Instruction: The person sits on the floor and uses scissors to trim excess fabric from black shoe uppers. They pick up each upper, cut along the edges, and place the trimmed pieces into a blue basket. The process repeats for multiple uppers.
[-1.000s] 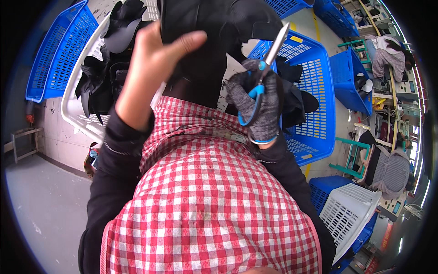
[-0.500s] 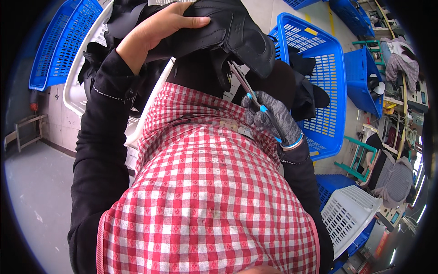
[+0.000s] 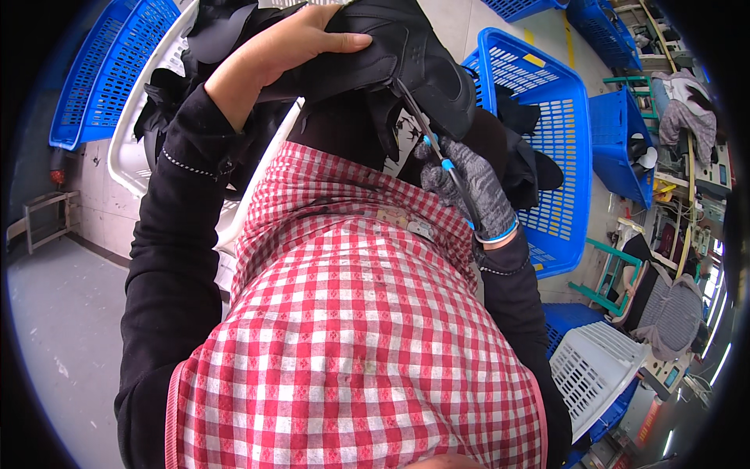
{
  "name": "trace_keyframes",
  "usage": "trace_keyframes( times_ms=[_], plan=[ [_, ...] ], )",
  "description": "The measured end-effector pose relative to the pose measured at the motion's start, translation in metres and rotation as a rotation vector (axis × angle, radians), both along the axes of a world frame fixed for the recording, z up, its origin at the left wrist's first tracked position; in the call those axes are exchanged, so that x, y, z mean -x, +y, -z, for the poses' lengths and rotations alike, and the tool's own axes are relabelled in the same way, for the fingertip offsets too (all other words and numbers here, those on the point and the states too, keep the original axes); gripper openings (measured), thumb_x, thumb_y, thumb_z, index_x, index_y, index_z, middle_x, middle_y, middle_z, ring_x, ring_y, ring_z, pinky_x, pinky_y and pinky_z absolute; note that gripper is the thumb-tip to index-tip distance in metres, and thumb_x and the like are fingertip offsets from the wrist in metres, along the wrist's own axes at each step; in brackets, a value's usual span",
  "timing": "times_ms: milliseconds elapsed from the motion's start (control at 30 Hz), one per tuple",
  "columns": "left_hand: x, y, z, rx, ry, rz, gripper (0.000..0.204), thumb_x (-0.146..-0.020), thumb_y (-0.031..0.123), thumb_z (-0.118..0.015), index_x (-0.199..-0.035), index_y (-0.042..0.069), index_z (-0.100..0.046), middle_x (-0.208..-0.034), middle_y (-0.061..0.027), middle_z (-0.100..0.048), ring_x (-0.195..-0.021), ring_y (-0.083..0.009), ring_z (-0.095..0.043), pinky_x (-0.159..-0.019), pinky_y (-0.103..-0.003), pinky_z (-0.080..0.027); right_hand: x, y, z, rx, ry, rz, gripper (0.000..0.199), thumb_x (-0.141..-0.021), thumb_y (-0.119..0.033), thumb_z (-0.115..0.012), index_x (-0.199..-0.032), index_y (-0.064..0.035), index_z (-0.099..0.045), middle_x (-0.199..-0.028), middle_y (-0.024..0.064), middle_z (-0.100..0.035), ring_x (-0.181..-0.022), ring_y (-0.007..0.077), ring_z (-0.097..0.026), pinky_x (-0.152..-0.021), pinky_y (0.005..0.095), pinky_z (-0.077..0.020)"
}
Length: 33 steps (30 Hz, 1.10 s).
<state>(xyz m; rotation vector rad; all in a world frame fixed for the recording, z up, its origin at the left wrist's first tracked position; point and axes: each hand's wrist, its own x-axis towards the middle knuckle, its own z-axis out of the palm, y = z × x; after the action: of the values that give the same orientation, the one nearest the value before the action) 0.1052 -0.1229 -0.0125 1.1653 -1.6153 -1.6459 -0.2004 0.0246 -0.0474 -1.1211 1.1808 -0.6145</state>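
A black shoe upper [image 3: 355,72] with stitched panels lies above my lap. My bare left hand [image 3: 285,48] grips it from above, thumb stretched along its surface and the other fingers hidden behind. In its grey knitted glove, my right hand [image 3: 470,187] is closed around a slim two-armed metal tool [image 3: 418,116] with light-blue bands, like snips or tweezers. The tool's tip touches the shoe upper's lower edge near the rounded end. Loose black flaps hang below that edge. I cannot tell whether the tips pinch anything.
A white basket [image 3: 129,144] heaped with black pieces [image 3: 168,94] stands on my left. To my right, a blue basket [image 3: 574,187] holds more black pieces. More blue crates [image 3: 109,70] stand farther off. Another person [image 3: 672,309] sits at the right by a teal frame [image 3: 613,273].
My right hand and the tool have moved up to the shoe upper's edge, and the tool's arms look closer together. My left hand and the shoe upper have shifted slightly right.
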Motion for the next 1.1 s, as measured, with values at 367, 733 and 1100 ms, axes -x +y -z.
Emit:
trace_keyframes(
  times_ms=[367, 733, 1100],
  plan=[
    [-0.003, 0.005, 0.003, 0.014, 0.043, -0.002, 0.037, -0.094, 0.015, -0.074, -0.123, -0.006, -0.066, -0.106, -0.0048, -0.072, -0.093, -0.0133, -0.067, -0.084, -0.028, -0.054, 0.001, 0.002, 0.008, 0.385, 0.273, -0.119, 0.029, -0.108, -0.013, -0.054, -0.133, -0.0018, -0.063, -0.104, 0.0054, -0.072, -0.084, 0.0074, -0.066, -0.073, 0.0204, -0.0525],
    [-0.001, 0.004, 0.004, 0.041, 0.028, -0.025, 0.038, -0.094, 0.018, -0.076, -0.12, -0.007, -0.066, -0.102, -0.0049, -0.072, -0.089, -0.0126, -0.066, -0.079, -0.028, -0.054, -0.015, 0.008, -0.011, -0.055, -0.153, 0.05, 0.05, -0.103, -0.048, -0.061, -0.123, -0.002, -0.064, -0.084, 0.0013, -0.069, -0.065, 0.0045, -0.061, -0.055, 0.0183, -0.0459],
    [-0.007, 0.0, 0.005, 0.054, -0.034, -0.011, 0.039, -0.093, 0.02, -0.077, -0.12, -0.006, -0.067, -0.103, -0.0063, -0.072, -0.09, -0.0141, -0.066, -0.079, -0.029, -0.054, -0.013, 0.0, -0.017, 0.044, -0.073, -0.103, 0.031, -0.102, -0.012, -0.066, -0.13, 0.0016, -0.063, -0.1, 0.0045, -0.071, -0.08, 0.0064, -0.066, -0.068, 0.0201, -0.0535]
  ],
)
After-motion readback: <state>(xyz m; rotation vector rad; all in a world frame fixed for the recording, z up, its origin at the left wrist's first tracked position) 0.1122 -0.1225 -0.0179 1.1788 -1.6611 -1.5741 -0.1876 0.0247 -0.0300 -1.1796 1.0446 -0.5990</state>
